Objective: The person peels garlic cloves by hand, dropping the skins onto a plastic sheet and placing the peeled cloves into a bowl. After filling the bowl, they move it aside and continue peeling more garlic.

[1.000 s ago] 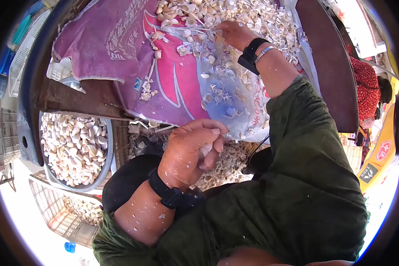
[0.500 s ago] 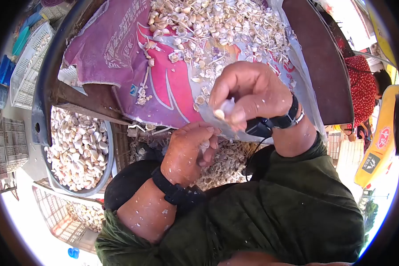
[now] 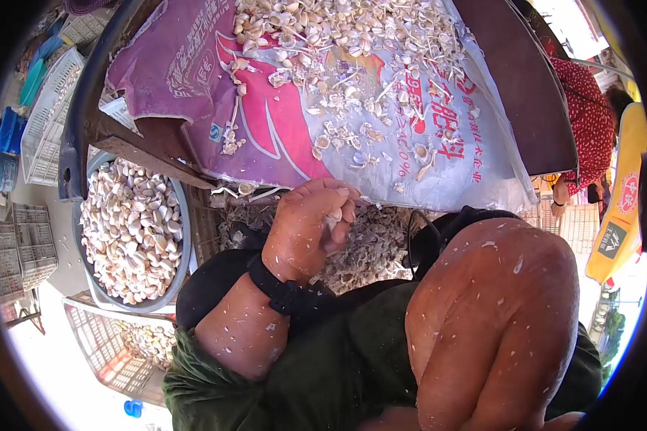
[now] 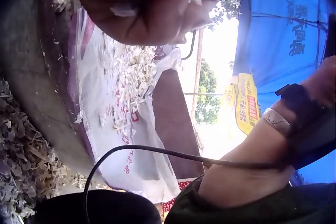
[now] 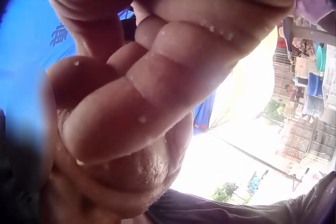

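My left hand (image 3: 302, 226) is curled at the near edge of the printed plastic sheet (image 3: 280, 129). Its fingers hold a small pale garlic clove (image 3: 333, 216), mostly hidden; white flakes stick to that hand (image 4: 142, 11) in the left wrist view. My right hand (image 3: 492, 302) is raised very close to the head camera, its back large in view. In the right wrist view the fingers (image 5: 126, 108) of that hand are curled right at the person's face; I cannot tell whether they hold anything. A pile of garlic cloves (image 3: 345, 29) and peel lies on the sheet.
At the left stands a round basin (image 3: 183, 223) full of garlic cloves, with a plastic crate (image 3: 86, 323) below it. Peel scraps (image 3: 370, 248) heap below the sheet's near edge. A black cable (image 4: 152, 150) crosses the left wrist view. A person in red (image 3: 582, 122) is at the right.
My right hand left the pile, came back over the sheet pinching a garlic clove, then rose to the face. My left hand stays curled in nearly the same place.
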A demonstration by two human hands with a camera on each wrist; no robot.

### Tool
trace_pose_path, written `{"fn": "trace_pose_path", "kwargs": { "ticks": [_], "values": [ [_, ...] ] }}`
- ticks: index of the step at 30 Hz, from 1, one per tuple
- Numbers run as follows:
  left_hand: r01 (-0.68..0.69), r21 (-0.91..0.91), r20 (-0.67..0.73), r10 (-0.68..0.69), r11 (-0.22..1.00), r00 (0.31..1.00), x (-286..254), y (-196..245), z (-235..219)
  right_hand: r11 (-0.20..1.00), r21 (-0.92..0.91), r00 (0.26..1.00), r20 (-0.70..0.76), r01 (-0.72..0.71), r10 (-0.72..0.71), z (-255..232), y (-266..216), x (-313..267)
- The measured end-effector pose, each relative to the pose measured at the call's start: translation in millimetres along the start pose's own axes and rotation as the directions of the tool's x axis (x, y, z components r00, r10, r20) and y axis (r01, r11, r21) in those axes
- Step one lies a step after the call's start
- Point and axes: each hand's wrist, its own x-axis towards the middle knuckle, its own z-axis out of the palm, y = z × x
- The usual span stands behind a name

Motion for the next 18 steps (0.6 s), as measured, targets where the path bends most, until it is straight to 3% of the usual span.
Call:
{"fn": "trace_pose_path", "kwargs": {
  "ticks": [1,2,4,5,7,8,10,11,12,13,15,17,18],
  "values": [
    [0.01,-0.008,-0.012,-0.01,1.0,1.0,-2,0,0,0.999,0.032,0.986,-0.167,0.017,-0.011,6,4,5],
    [-0.001,-0.005,-0.014,0.001,1.0,1.0,-2,1,1,0.999,0.036,0.988,-0.157,0.02,-0.014,-2,3,11],
    [0.015,0.006,-0.006,-0.015,1.0,1.0,-3,2,2,0.977,0.167,0.991,0.046,-0.132,0.126,-24,-1,29],
    [0.025,0.011,-0.004,-0.025,1.0,1.0,-4,1,2,0.977,0.168,0.991,0.053,-0.129,0.122,-31,-3,27],
    [0.006,0.035,0.012,-0.006,0.999,1.0,-7,1,-3,0.957,0.124,0.928,0.307,-0.26,0.212,-45,-7,19],
    [-0.002,0.001,0.058,0.002,1.0,0.998,-8,3,-6,0.957,0.133,0.923,0.329,-0.256,0.201,-47,-4,23],
    [0.038,-0.048,0.156,-0.031,0.998,0.987,-5,0,-8,0.951,0.174,0.964,0.118,-0.257,0.239,-40,-9,17],
    [0.062,-0.057,0.158,-0.052,0.996,0.986,-7,-2,-6,0.95,0.174,0.964,0.094,-0.26,0.247,-44,-14,13],
    [0.08,-0.154,0.17,-0.054,0.985,0.984,-8,2,-2,0.911,-0.008,0.909,0.067,-0.413,0.412,-56,-21,12],
    [0.101,-0.253,0.181,-0.056,0.962,0.982,-9,5,1,0.815,-0.18,0.828,0.008,-0.55,0.561,-71,-30,12],
    [0.092,-0.328,0.219,-0.019,0.94,0.976,-10,5,1,0.481,-0.459,0.612,-0.194,-0.747,0.767,-101,-45,7],
    [0.019,-0.339,0.188,0.048,0.94,0.981,-12,6,-2,0.281,-0.49,0.545,-0.56,-0.825,0.623,-140,-47,-11],
    [0.037,-0.355,0.202,0.038,0.934,0.979,-8,5,-11,0.125,-0.599,0.564,-0.635,-0.791,0.528,-172,-47,-16]
  ]
}}
